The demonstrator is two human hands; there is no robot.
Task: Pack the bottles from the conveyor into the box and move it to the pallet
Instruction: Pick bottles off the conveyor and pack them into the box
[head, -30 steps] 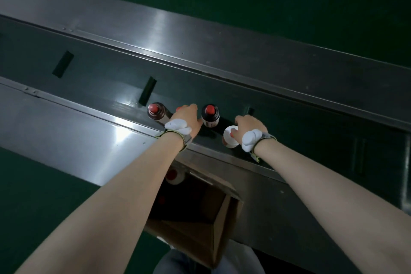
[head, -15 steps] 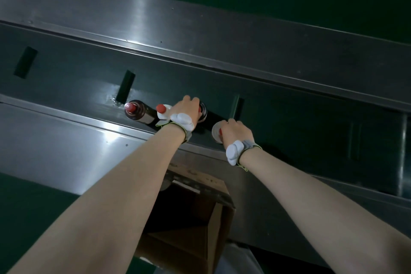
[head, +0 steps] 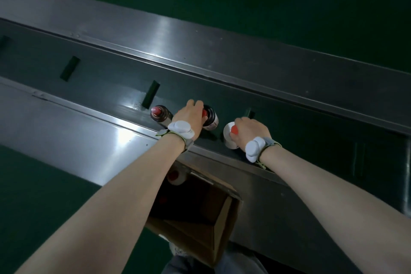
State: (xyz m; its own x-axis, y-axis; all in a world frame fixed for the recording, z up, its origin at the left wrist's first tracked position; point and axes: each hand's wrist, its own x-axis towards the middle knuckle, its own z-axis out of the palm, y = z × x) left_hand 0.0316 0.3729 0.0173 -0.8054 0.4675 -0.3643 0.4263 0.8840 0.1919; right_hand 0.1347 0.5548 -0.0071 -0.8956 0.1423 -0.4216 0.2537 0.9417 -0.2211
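We look down along both bare forearms at the conveyor (head: pixel 66 131), a dark green belt running between two brushed-metal rails from about 10 o'clock to 4 o'clock across the view. Three bottles stand upright on the belt close to the near rail. Our left hand (head: pixel 189 115) is closed over the red cap of the middle bottle (head: pixel 210 119), a dark bottle with a pale label band; the fingers curl round the cap so only a sliver of red shows. At 9 o'clock of that hand, just beside it, stands the left bottle (head: pixel 159 113), dark with its red cap fully exposed, and no hand touches it. Our right hand (head: pixel 252 130) grips the red cap of the right bottle (head: pixel 229 138), which reads white or pale grey from above; thumb and fingers close round the cap. The two held bottles stand near each other but apart, with belt visible between them. Each wrist carries a white sensor pod on a strap: left wrist band (head: pixel 181 129), right wrist band (head: pixel 254 148). Dark cleats cross the belt at 10 o'clock of the bottles. The cardboard box (head: pixel 219 233) sits open below the near rail, at 6 o'clock of the hands, between our forearms. Inside it, at its 11 o'clock corner, we see one packed bottle (head: pixel 176 177) with a red cap; a second reddish cap deeper in the shadow is too dim to confirm. Green floor lies on both sides.
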